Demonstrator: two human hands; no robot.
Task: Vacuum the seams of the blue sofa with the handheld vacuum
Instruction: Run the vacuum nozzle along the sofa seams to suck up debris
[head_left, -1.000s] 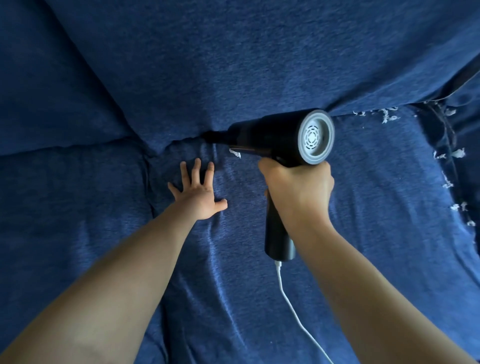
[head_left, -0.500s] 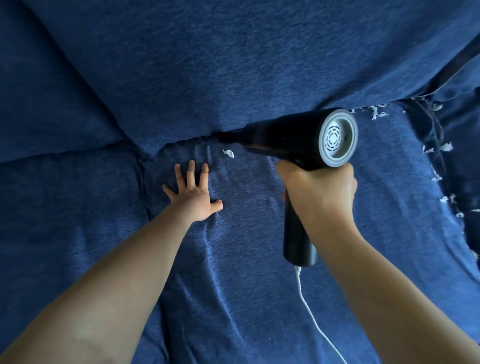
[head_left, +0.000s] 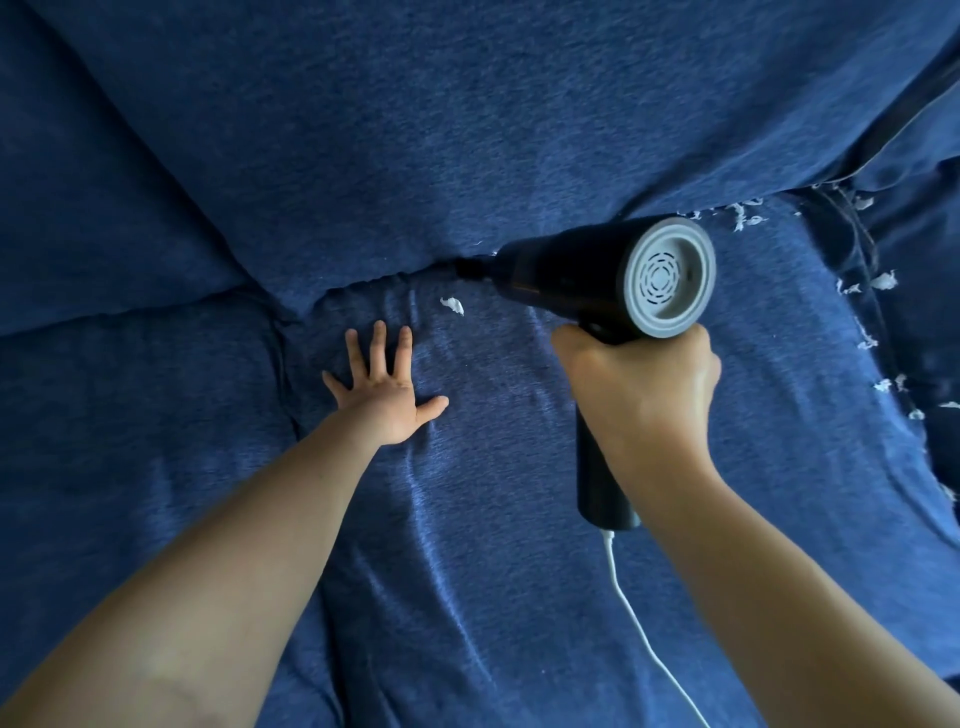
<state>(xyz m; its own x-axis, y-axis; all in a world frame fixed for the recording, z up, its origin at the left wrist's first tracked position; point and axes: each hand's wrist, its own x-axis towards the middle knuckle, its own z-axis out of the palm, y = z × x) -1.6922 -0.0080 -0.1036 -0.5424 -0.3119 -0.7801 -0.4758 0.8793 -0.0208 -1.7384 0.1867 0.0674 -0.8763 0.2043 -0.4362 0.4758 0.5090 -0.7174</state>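
White scraps (head_left: 748, 218) litter the seam (head_left: 395, 278); right hand (head_left: 641, 384) grips vacuum (head_left: 582, 275); left hand (head_left: 387, 392) spread flat.

**Blue weave, black tool, white flecks**

The heathered blue woven-fabric sofa (head_left: 467, 130) fills the frame, its weave mottled light and dark. At centre right, the black plastic handheld vacuum (head_left: 571, 270) has a grey round end cap (head_left: 670, 278) patterned with concentric dashed slots. A white cord (head_left: 631, 618) trails lower right. White torn scraps (head_left: 452, 305) speckle the right side.

Right hand (head_left: 641, 387) grips the vacuum (head_left: 582, 275) — nozzle in the sofa seam (head_left: 395, 275); left hand (head_left: 387, 387) lies flat.
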